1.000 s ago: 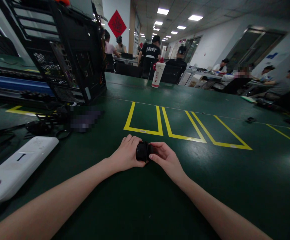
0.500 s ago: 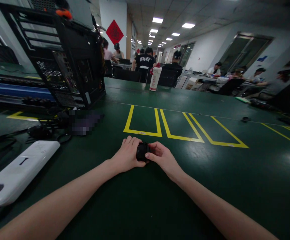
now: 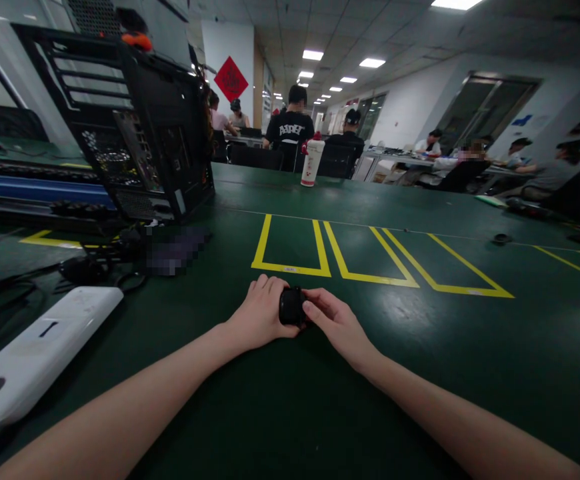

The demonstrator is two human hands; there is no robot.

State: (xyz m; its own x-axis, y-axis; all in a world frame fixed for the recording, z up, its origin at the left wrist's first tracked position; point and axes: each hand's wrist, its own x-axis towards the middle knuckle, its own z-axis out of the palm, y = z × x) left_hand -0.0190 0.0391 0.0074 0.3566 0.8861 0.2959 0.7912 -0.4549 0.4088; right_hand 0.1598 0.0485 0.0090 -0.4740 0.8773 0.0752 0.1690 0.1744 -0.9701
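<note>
A small black object (image 3: 291,306) with rounded edges is between my two hands, just above or on the green table (image 3: 320,393). My left hand (image 3: 263,310) wraps round it from the left, with the thumb below it. On its right side, the fingertips and thumb of my right hand (image 3: 335,320) pinch its edge. Whether the object rests on the table cannot be made out. Beyond my hands, yellow tape outlines (image 3: 293,269) mark the table.
At the left lie a long white device (image 3: 45,347) and dark cables (image 3: 5,287). An open black computer case (image 3: 155,127) stands behind them. A white cup (image 3: 312,160) with a red top stands at the far edge. Several people sit beyond; a small black ring (image 3: 502,239) lies right.
The view has shifted slightly, so the surroundings appear a little lower. Both hands and the black object sit slightly further right in the picture. The grip looks much the same.
</note>
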